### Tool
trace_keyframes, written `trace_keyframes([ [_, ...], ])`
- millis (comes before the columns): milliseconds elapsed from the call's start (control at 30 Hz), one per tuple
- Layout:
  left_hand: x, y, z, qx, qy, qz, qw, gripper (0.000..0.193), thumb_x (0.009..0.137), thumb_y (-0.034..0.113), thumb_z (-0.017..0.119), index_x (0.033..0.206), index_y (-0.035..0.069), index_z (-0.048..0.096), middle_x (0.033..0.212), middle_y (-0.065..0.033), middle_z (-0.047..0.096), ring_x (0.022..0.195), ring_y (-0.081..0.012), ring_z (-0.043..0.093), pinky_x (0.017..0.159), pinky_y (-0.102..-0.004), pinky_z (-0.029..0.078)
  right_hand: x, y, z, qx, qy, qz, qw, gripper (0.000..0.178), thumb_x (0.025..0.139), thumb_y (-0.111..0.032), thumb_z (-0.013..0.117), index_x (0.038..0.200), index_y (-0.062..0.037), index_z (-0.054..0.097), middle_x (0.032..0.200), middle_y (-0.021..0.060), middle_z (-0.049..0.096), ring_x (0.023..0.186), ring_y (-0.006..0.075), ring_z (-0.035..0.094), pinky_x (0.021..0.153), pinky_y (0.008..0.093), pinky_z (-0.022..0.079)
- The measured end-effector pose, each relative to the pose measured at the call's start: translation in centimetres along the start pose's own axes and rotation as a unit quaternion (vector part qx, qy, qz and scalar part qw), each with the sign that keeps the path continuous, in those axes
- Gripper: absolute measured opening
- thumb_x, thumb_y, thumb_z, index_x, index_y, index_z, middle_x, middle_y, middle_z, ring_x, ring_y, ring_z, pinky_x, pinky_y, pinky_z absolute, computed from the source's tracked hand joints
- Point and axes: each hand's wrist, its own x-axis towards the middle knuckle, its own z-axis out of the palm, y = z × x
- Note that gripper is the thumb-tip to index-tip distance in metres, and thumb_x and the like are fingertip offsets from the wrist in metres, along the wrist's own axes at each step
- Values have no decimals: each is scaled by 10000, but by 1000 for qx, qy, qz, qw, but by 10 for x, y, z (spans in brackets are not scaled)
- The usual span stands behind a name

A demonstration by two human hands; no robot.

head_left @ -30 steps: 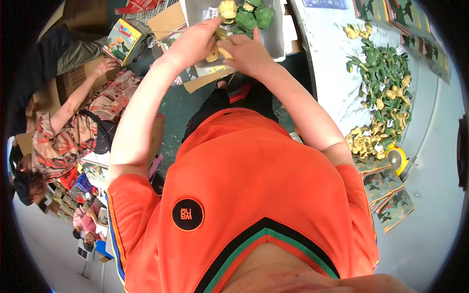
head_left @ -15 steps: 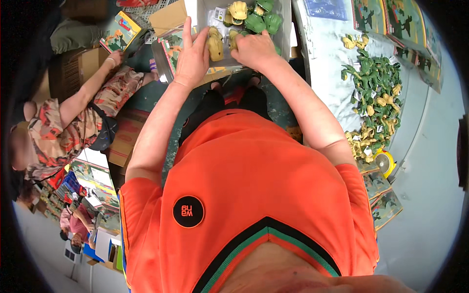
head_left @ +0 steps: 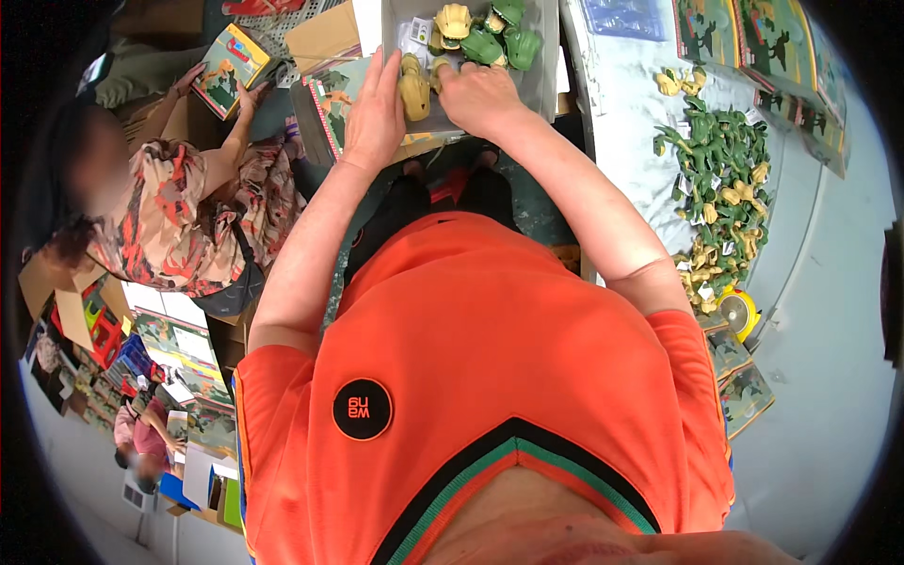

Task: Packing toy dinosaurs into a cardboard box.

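Note:
A grey plastic bin point(head_left: 544, 92) in front of me holds several toy dinosaur heads. My left hand point(head_left: 375, 118) lies along the bin's left wall, fingers stretched out, beside a tan dinosaur head point(head_left: 413, 92). My right hand point(head_left: 480, 100) reaches into the bin with curled fingers. Its fingertips close on a small tan toy piece point(head_left: 437, 73), mostly covered by the hand. Beyond them lie another tan head point(head_left: 453, 23) and green dinosaur heads point(head_left: 521, 47). A white tag point(head_left: 414, 34) lies near the bin's far left.
On the right, a white-covered table point(head_left: 623, 122) bears a heap of green and tan toy dinosaurs point(head_left: 720, 174) and printed boxes point(head_left: 777, 47). A yellow fan point(head_left: 738, 313) stands near the heap. At left, a co-worker point(head_left: 188, 212) holds a printed box point(head_left: 232, 71). Opened cardboard point(head_left: 325, 36) adjoins the bin.
My right hand has shifted slightly left and its fingers are more curled. My left fingers have drawn closer together. The co-worker has leaned in and now holds the box with both hands.

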Motion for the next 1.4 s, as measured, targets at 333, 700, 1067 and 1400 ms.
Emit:
trace_keyframes([
  [333, -4, -3, 0, 3, -5, 4, 1000, 615, 903, -11, 517, 1493, 82, 368, 1561, -214, 330, 1188, -441, 558, 937, -479, 511, 28, 4, 5, 62, -47, 40, 996, 315, 926, -129, 432, 1141, 30, 599, 1088, 253, 685, 1047, 366, 678, 888, 444, 537],
  [700, -17, -10, 18, -25, -5, 17, 1000, 556, 964, 40, 481, 1502, 38, 340, 1538, -277, 330, 1334, -460, 432, 1053, -462, 439, 13, 10, 42, 68, 1, 32, 997, 324, 932, -110, 435, 1211, 2, 557, 1123, 286, 638, 1034, 431, 659, 887, 507, 521],
  [1067, -43, 4, 44, -34, -1, 3, 999, 538, 987, 59, 473, 1509, 59, 343, 1521, -283, 353, 1360, -458, 406, 1079, -463, 408, -25, 26, 68, -93, 76, -45, 992, 337, 938, -167, 482, 1207, -25, 626, 1132, 173, 669, 1054, 323, 638, 867, 457, 506],
  [1400, -54, 8, 73, -27, 4, 7, 1000, 544, 993, 57, 449, 1523, 68, 326, 1534, -300, 325, 1343, -468, 426, 1049, -475, 441, -27, 19, 104, 109, 116, -210, 965, 337, 792, -111, 692, 1086, 12, 583, 1049, 167, 627, 1062, 351, 624, 883, 429, 531],
])
